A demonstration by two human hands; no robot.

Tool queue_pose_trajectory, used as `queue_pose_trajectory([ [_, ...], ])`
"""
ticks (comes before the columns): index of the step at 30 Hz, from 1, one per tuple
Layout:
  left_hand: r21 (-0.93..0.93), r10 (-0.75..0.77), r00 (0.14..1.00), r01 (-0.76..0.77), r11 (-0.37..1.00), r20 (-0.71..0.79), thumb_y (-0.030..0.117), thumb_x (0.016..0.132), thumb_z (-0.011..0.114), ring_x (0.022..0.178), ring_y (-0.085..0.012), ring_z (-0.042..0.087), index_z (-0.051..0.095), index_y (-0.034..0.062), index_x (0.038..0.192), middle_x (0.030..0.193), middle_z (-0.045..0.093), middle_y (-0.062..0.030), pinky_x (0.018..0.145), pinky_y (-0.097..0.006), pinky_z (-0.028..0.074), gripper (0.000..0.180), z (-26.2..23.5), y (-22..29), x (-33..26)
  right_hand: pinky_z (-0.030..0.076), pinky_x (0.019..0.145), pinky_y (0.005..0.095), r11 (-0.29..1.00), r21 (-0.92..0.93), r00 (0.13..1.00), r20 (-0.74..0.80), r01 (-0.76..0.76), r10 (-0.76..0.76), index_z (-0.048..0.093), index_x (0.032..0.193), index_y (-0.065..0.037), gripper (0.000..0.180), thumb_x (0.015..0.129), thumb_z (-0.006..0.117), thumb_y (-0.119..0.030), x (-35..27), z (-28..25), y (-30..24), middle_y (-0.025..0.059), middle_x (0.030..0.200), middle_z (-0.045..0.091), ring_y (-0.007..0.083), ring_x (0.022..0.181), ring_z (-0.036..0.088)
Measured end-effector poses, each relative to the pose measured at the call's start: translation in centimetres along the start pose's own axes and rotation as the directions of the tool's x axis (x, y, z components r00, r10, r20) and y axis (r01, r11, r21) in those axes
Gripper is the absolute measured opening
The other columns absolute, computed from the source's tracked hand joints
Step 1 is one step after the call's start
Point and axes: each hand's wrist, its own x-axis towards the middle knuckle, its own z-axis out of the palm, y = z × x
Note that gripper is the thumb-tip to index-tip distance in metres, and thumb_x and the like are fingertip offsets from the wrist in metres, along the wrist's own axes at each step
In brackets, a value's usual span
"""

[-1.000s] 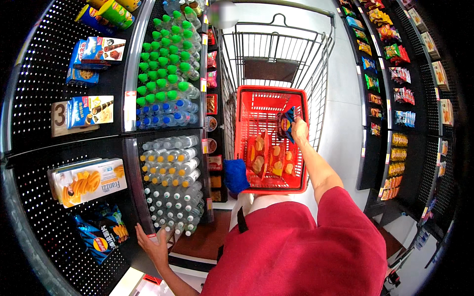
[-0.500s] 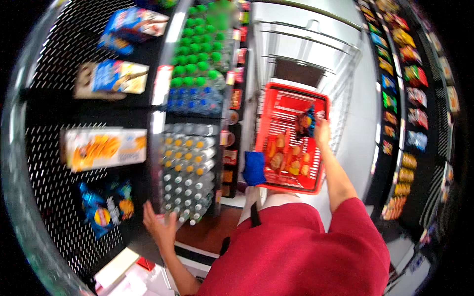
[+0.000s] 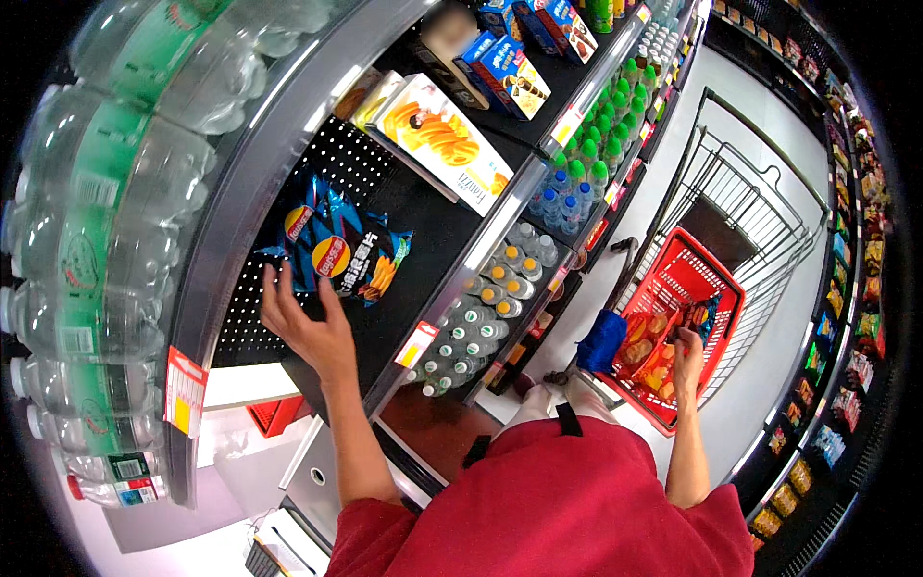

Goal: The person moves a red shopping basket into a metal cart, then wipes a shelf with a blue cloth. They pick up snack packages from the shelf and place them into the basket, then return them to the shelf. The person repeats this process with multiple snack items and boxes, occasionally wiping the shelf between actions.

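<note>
My left hand (image 3: 310, 335) reaches over a shelf with its fingers spread, right at the lower edge of some dark blue potato chip bags (image 3: 361, 255). Its fingertips come close to the front bag or touch it; I cannot tell which. My right hand (image 3: 686, 361) is closed at the right rim of a red shopping basket (image 3: 735, 306). Inside the basket lie a dark blue chip bag (image 3: 705, 317) and several orange-red packages (image 3: 644, 348). A blue cloth-like item (image 3: 603, 341) hangs at the basket's left side. The basket rests on a metal shopping cart (image 3: 769, 226).
Snack boxes (image 3: 447, 139) stand farther along the chip shelf. Below it are rows of bottles (image 3: 495, 279). Large clear bottles (image 3: 101, 240) line the left, behind a shelf edge with a price tag (image 3: 183, 394). Shelves of snack packets (image 3: 856, 288) run along the right.
The view has turned left. My left hand has moved from beside the shelf front up to the chip bags. My right hand stays by the basket's right side.
</note>
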Motion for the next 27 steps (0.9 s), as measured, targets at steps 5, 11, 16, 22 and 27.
queue_pose_trajectory([
  [5, -0.356, -0.255, 0.935, 0.332, 0.874, 0.246, 0.025, 0.099, 0.068, 0.096, -0.0201, 0.066, 0.062, 0.0052, 0.132, 0.116, 0.068, -0.013, 0.077, -0.035, 0.057, 0.039, 1.8, -6.2, 0.5, 0.055, 0.073, 0.0329, 0.976, -0.056, 0.974, 0.103, 0.209, -0.202, 0.067, 0.109, -0.001, 0.015, 0.095, 0.063, 0.0, -1.2, 2.5, -6.4, 0.012, 0.103, 0.064, 0.025, 0.093, 0.065],
  [11, -0.606, -0.452, 0.827, 0.556, 0.569, 0.334, 0.015, 0.096, 0.071, 0.086, -0.0133, 0.066, 0.068, 0.0008, 0.11, 0.106, 0.069, -0.0095, 0.065, -0.025, 0.06, 0.021, 1.3, -6.9, -0.8, 0.052, 0.088, 0.042, 0.973, 0.085, 0.945, 0.231, 0.216, -0.23, 0.067, 0.108, -0.003, 0.017, 0.092, 0.062, -0.001, -2.3, 3.7, -15.7, 0.0163, 0.102, 0.066, 0.0355, 0.1, 0.064],
  [16, -0.58, -0.222, 0.938, 0.34, 0.74, 0.267, 0.006, 0.098, 0.066, 0.096, -0.017, 0.067, 0.067, -0.002, 0.107, 0.109, 0.072, -0.0112, 0.086, -0.03, 0.056, 0.012, -1.8, -2.0, -0.1, 0.054, 0.084, 0.0409, 0.926, 0.218, 0.904, 0.236, 0.307, -0.355, 0.067, 0.113, -0.005, 0.024, 0.089, 0.067, -0.001, -2.2, 1.7, -24.4, 0.0153, 0.11, 0.065, 0.0331, 0.102, 0.065],
  [22, -0.812, 0.11, 0.926, 0.255, 0.525, 0.362, -0.007, 0.092, 0.065, 0.098, -0.0189, 0.067, 0.067, -0.001, 0.103, 0.108, 0.073, -0.0125, 0.093, -0.031, 0.053, 0.013, -5.8, 5.4, 0.2, 0.049, 0.092, 0.0394, 0.72, 0.23, 0.732, 0.044, 0.655, -0.68, 0.067, 0.121, -0.006, 0.048, 0.078, 0.084, -0.014, -2.2, -4.6, -36.0, 0.0123, 0.121, 0.066, 0.0297, 0.108, 0.062],
  [27, -0.819, 0.353, 0.75, 0.436, 0.372, 0.559, -0.011, 0.08, 0.071, 0.092, -0.0218, 0.07, 0.069, 0.0002, 0.092, 0.095, 0.074, -0.0134, 0.087, -0.034, 0.054, 0.016, -3.5, 12.6, -3.1, 0.05, 0.082, 0.039, 0.647, 0.128, 0.633, 0.139, 0.751, -0.762, 0.068, 0.121, -0.01, 0.054, 0.073, 0.085, -0.028, -2.7, -6.0, -36.7, 0.0045, 0.109, 0.066, 0.025, 0.098, 0.061],
])
